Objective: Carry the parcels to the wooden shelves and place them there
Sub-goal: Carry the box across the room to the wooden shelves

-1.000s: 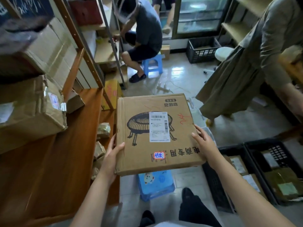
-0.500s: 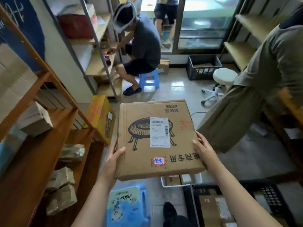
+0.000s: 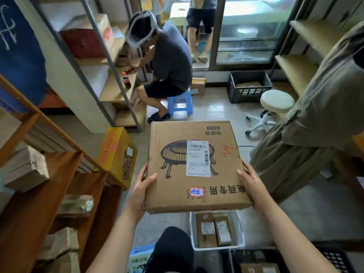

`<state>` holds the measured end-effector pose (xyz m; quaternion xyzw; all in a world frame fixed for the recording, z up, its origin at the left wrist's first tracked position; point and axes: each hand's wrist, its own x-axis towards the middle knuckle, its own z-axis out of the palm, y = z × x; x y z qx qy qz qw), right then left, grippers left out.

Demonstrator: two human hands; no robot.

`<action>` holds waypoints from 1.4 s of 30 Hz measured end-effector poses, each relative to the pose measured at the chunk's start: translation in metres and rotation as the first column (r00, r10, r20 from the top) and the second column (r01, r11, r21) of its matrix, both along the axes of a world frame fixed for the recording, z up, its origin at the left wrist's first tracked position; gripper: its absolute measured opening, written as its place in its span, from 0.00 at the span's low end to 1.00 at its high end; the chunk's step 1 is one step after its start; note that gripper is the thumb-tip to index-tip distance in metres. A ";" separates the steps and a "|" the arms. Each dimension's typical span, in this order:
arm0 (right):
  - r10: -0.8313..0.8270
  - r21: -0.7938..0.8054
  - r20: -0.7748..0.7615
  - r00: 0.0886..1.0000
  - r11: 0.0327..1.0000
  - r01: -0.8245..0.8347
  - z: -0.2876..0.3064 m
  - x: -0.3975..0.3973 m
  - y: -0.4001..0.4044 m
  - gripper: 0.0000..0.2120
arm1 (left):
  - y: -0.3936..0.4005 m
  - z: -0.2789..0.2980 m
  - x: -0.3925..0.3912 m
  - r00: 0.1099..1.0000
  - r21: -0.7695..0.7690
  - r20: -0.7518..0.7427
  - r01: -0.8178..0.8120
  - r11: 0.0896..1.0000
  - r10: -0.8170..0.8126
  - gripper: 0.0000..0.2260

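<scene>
I hold a flat brown cardboard parcel (image 3: 195, 166) level in front of me, with a white shipping label and a printed drawing of a round heater on top. My left hand (image 3: 140, 191) grips its left edge, thumb on top. My right hand (image 3: 250, 184) grips its right edge. The wooden shelves (image 3: 45, 186) stand at my left, carrying several small taped parcels (image 3: 25, 170).
A yellow box (image 3: 118, 152) leans by the shelf's far end. A person sits on a blue stool (image 3: 180, 103) ahead by a metal rack. Another person in an olive garment (image 3: 315, 123) stands at right. A white basket (image 3: 216, 231) and black crates (image 3: 249, 86) lie on the floor.
My view has lifted and turned away from the wooden shelf, showing more of the room ahead. The parcel stays in both hands, now over the white basket instead of the blue stool.
</scene>
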<state>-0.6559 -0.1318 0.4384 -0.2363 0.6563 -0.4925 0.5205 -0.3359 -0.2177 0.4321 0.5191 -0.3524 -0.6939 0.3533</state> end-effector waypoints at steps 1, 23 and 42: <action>0.001 -0.004 0.013 1.000 1.000 0.000 0.000 -0.003 -0.011 0.21 | -0.012 0.000 -0.003 1.000 -0.001 -0.002 0.005 1.000 -0.005 0.26; -0.298 -0.036 0.061 0.953 0.953 0.301 0.001 0.004 -0.350 0.24 | -0.461 -0.004 -0.034 0.948 -0.055 -0.012 0.318 0.946 -0.319 0.32; -0.479 -0.035 0.088 0.873 0.875 0.483 0.010 -0.138 -0.576 0.28 | -0.749 0.007 -0.234 0.858 -0.095 -0.082 0.500 0.861 -0.507 0.25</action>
